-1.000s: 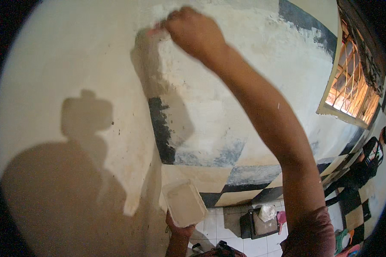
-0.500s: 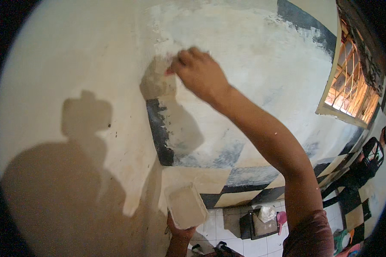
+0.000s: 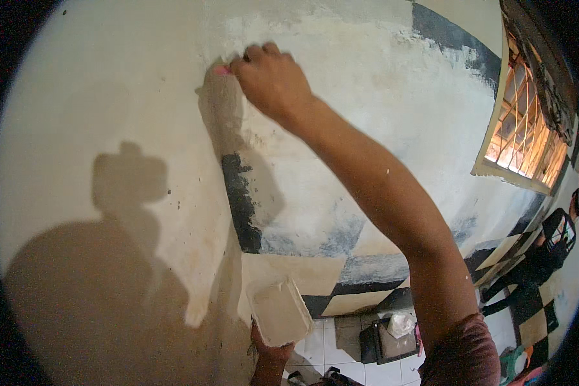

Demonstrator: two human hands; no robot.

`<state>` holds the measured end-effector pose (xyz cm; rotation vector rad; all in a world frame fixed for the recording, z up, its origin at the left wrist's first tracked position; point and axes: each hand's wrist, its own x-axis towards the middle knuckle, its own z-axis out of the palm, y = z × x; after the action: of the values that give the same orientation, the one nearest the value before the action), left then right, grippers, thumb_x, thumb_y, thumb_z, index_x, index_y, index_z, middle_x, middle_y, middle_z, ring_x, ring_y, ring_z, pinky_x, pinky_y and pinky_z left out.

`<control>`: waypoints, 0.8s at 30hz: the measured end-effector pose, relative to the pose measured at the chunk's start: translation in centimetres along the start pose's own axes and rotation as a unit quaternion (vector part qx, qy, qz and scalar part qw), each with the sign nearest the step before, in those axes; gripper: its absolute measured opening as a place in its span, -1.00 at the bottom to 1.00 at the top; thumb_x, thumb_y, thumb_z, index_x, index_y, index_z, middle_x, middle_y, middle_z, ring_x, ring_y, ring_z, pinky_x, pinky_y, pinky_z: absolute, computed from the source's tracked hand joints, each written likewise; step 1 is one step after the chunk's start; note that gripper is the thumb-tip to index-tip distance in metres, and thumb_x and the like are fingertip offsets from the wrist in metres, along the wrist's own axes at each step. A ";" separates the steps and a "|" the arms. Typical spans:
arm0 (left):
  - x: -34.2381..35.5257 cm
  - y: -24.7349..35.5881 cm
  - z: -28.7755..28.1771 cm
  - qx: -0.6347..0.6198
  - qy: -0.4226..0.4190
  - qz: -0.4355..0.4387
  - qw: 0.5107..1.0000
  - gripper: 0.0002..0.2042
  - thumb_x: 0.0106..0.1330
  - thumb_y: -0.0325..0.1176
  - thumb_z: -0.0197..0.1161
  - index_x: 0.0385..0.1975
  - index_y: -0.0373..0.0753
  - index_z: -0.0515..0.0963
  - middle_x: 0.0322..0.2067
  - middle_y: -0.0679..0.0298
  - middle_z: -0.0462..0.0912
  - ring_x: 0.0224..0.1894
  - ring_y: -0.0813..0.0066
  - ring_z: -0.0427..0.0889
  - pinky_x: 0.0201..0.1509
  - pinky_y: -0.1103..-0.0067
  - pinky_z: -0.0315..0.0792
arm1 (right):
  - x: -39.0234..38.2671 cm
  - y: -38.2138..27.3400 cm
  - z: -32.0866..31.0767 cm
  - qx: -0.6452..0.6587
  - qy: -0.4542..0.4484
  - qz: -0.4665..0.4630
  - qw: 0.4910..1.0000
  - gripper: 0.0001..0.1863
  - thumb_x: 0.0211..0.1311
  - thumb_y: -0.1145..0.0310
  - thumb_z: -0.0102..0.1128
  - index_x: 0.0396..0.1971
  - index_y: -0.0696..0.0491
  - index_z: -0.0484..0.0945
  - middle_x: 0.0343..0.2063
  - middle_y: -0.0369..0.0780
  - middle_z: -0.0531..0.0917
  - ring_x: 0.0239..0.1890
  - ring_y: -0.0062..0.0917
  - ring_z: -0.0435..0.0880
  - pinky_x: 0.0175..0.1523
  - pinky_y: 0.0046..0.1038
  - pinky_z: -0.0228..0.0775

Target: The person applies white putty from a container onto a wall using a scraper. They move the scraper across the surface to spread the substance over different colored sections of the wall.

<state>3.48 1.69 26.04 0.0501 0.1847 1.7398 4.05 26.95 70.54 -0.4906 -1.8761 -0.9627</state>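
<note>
My right hand (image 3: 271,80) is raised high against the wall, near the inner corner. Its fingers are closed on a small pink-red tool (image 3: 222,69); most of it is hidden by the hand, so I cannot make out its kind. Smeared whitish paint lies on the wall (image 3: 341,128) around it. Below the hand, a ragged black painted patch (image 3: 241,206) runs along the corner. Low down, my left hand (image 3: 273,350) grips a rectangular tub (image 3: 278,315) from beneath, with pale, paint-like stuff inside.
A barred window (image 3: 527,122) is at the right. Black and cream checks (image 3: 360,301) run along the lower wall. On the tiled floor (image 3: 312,347) stands a dark box (image 3: 392,344) with a white plastic bag (image 3: 401,325) on it. A black chair (image 3: 537,257) stands farther right.
My right hand has moved up and to the left along the wall with the pink-red tool, closer to the corner. My left hand and the tub stay nearly where they were.
</note>
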 end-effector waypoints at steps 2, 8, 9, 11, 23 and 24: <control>-0.2 0.0 0.0 -0.011 0.003 -0.004 1.000 -0.47 0.42 0.13 -0.07 0.23 -0.07 0.42 0.11 0.25 0.57 0.13 0.12 0.57 0.18 0.05 0.45 | 3.2 1.9 -1.0 -0.025 0.017 -0.042 0.999 -0.75 0.26 0.14 0.12 -0.22 -0.12 0.72 -0.17 -0.17 0.66 -0.05 -0.25 0.61 -0.06 -0.18 0.55; -1.0 0.0 1.0 -0.040 0.020 -0.010 0.999 -0.49 0.43 0.10 -0.07 0.22 -0.08 0.42 0.07 0.24 0.59 0.09 0.14 0.60 0.13 0.07 0.50 | -0.9 5.4 2.5 -0.014 -0.139 -0.092 0.986 -0.74 0.28 0.26 0.13 -0.07 -0.21 0.67 0.09 -0.28 0.61 0.12 -0.37 0.59 0.10 -0.34 0.56; -0.6 -0.5 0.8 -0.065 0.036 -0.024 0.997 -0.49 0.44 0.09 -0.08 0.22 -0.08 0.42 0.07 0.23 0.59 0.09 0.14 0.60 0.12 0.08 0.51 | -4.2 6.3 4.5 -0.018 -0.112 -0.140 0.984 -0.71 0.29 0.29 0.11 -0.04 -0.25 0.65 0.16 -0.30 0.56 0.14 -0.35 0.57 0.13 -0.34 0.54; -0.4 0.0 0.3 -0.032 0.013 -0.016 0.999 -0.49 0.43 0.08 -0.09 0.23 -0.09 0.40 0.07 0.21 0.59 0.09 0.13 0.60 0.11 0.07 0.51 | -8.1 3.7 4.7 -0.008 -0.068 -0.160 0.985 -0.64 0.31 0.39 0.05 0.03 -0.32 0.62 0.25 -0.33 0.49 0.17 -0.37 0.56 0.18 -0.33 0.50; -0.3 0.0 -1.4 -0.015 0.004 -0.013 1.000 -0.40 0.34 0.15 -0.02 0.28 -0.08 0.34 0.16 0.16 0.52 0.17 0.03 0.53 0.19 -0.05 0.42 | 6.5 9.5 -1.4 -0.057 -0.039 -0.030 0.997 -0.79 0.32 0.28 0.15 -0.13 -0.15 0.71 -0.28 -0.14 0.73 -0.20 -0.23 0.72 -0.11 -0.20 0.60; -0.2 0.4 -2.2 -0.029 0.009 -0.016 0.999 -0.32 0.26 0.23 0.06 0.31 -0.04 0.32 0.17 0.15 0.50 0.16 -0.03 0.52 0.17 -0.12 0.41 | 4.4 7.8 -0.8 -0.042 -0.052 -0.005 0.998 -0.81 0.28 0.27 0.19 -0.16 -0.13 0.71 -0.28 -0.15 0.72 -0.16 -0.24 0.69 -0.09 -0.21 0.59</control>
<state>2.80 1.20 23.99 -0.0105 0.1464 1.7122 7.63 30.84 77.86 -0.5929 -1.9388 -1.0423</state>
